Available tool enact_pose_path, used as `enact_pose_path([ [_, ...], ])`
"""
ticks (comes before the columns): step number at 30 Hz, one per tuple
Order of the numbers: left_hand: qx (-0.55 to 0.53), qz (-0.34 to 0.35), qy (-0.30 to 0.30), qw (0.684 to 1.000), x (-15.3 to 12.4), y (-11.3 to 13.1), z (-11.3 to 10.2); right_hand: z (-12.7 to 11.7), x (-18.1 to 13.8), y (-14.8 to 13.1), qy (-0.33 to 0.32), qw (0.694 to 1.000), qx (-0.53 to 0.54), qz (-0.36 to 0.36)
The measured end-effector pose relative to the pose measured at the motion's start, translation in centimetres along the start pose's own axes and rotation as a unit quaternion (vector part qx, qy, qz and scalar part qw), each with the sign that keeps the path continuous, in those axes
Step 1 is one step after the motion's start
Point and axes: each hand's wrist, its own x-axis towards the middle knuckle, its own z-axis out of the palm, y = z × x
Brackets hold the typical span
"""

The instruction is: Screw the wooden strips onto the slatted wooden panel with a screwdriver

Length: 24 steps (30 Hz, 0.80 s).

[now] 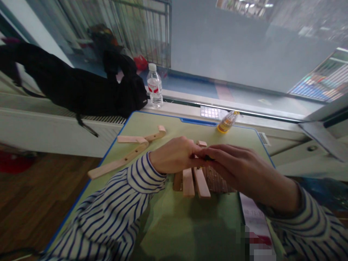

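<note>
Slats [194,183] lie under left hand [174,156] and right hand [233,166].

The sleeves [114,214] have white and dark blue stripes. The surface [176,224] is light green with a blue edge. The wooden slats [201,183] are pale pinkish tan. The water bottle [154,87] is clear, with a white cap and red label. The bag [81,87] at upper left is black. The small bottle [226,124] is yellow. The floor [32,192] is brown.
</note>
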Motion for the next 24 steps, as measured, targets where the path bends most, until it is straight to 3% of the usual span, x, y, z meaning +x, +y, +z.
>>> enact_pose_path([
  [6, -0.021, -0.008, -0.026, 0.999, 0.16, -0.5, 0.29, 0.44, -0.23, 0.05, 0.009, 0.999, -0.045, 0.017],
  [11, -0.06, 0.024, -0.04, 0.997, 0.19, -0.91, 0.48, 0.57, -0.19, -0.24, -0.007, 0.997, -0.059, 0.045],
  [17, -0.039, 0.014, -0.036, 0.998, 0.38, -0.91, 0.52, 0.79, 0.19, -0.31, 0.005, 0.996, -0.067, 0.064],
  [24, 0.007, -0.014, -0.011, 1.0, 0.47, -0.48, 0.76, 0.47, -0.11, 0.1, 0.014, 0.998, 0.02, 0.065],
])
